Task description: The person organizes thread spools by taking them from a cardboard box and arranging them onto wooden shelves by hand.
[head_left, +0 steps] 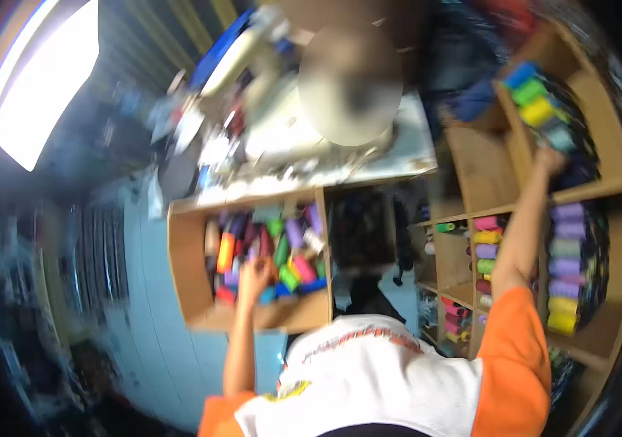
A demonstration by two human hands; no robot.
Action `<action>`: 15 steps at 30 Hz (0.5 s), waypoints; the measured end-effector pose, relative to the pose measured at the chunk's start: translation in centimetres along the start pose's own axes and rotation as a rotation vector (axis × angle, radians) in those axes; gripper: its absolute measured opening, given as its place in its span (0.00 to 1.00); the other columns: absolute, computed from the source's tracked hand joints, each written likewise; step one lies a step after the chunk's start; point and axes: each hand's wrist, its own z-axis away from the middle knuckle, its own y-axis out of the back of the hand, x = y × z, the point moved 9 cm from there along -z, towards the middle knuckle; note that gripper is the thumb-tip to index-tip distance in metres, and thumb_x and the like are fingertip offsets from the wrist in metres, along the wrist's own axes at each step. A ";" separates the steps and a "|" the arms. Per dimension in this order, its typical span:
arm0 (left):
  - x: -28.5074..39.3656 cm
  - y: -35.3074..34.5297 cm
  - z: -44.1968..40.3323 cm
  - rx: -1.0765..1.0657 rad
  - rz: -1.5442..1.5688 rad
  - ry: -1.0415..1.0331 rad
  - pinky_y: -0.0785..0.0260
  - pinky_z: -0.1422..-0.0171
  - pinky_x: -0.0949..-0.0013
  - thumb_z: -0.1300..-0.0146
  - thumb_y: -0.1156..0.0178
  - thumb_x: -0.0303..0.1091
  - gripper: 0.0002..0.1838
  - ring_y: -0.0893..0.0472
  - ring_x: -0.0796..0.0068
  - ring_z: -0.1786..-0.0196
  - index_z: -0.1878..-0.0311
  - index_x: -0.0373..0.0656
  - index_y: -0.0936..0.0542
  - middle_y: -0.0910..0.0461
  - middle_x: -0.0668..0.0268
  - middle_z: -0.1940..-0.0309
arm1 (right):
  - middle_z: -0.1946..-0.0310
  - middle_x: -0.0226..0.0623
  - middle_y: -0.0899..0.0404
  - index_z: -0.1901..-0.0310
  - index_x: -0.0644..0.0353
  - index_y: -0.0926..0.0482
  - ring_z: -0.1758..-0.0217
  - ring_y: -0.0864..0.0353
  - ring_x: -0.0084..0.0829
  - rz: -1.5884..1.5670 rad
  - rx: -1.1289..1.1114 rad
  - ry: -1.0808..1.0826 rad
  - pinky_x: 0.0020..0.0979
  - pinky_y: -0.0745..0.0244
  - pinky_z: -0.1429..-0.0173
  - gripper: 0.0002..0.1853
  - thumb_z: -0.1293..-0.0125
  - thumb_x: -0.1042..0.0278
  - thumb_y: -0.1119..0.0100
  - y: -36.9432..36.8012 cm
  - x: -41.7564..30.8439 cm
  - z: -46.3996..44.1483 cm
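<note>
My left hand [254,277] is over an open wooden drawer [191,280] full of thread spools in many colours. Its fingers look bent near an orange-brown spool, but blur hides whether they hold it. On the right, my right hand [553,159] reaches into an upper compartment of a wooden shelf [482,171]. It is against a pale grey-green spool [560,138], just below a yellow spool [537,111] and a green spool [529,92]. The fingers of that hand are blurred and partly hidden.
Above the drawer stands a cream sewing machine [282,131] on a white table [416,135], with small items at its left. Lower shelf compartments hold purple spools [567,230] and pink spools [486,223]. A bright light panel [52,80] is at the upper left.
</note>
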 end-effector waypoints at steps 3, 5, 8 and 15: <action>-9.6 2.0 -1.2 0.010 -0.071 0.188 0.27 0.54 0.57 0.44 0.41 0.39 0.17 0.18 0.50 0.60 0.57 0.35 0.21 0.19 0.48 0.65 | 0.53 0.57 0.22 0.49 0.79 0.31 0.50 0.20 0.46 0.015 -0.045 -0.124 0.41 0.24 0.47 0.46 0.58 0.44 0.24 -0.4 1.1 1.0; -12.2 5.1 -1.4 0.103 -0.239 0.338 0.28 0.50 0.53 0.49 0.38 0.38 0.20 0.19 0.48 0.54 0.56 0.35 0.21 0.19 0.43 0.61 | 0.48 0.57 0.24 0.42 0.78 0.36 0.43 0.24 0.45 0.242 0.056 0.266 0.40 0.28 0.41 0.49 0.55 0.46 0.25 -1.5 0.3 4.0; -17.2 6.8 -2.0 0.249 -0.314 0.505 0.29 0.46 0.50 0.50 0.34 0.40 0.28 0.24 0.41 0.48 0.48 0.34 0.28 0.27 0.44 0.50 | 0.42 0.54 0.29 0.36 0.71 0.39 0.37 0.29 0.43 -0.084 -0.333 0.325 0.39 0.32 0.36 0.41 0.46 0.58 0.30 2.0 -8.6 19.4; -20.8 4.2 -6.2 0.250 -0.750 0.543 0.26 0.48 0.54 0.52 0.31 0.42 0.25 0.23 0.50 0.51 0.53 0.38 0.24 0.26 0.56 0.54 | 0.42 0.43 0.32 0.36 0.64 0.38 0.41 0.29 0.31 -0.468 -1.103 0.092 0.31 0.29 0.41 0.29 0.39 0.78 0.41 6.4 -15.4 49.0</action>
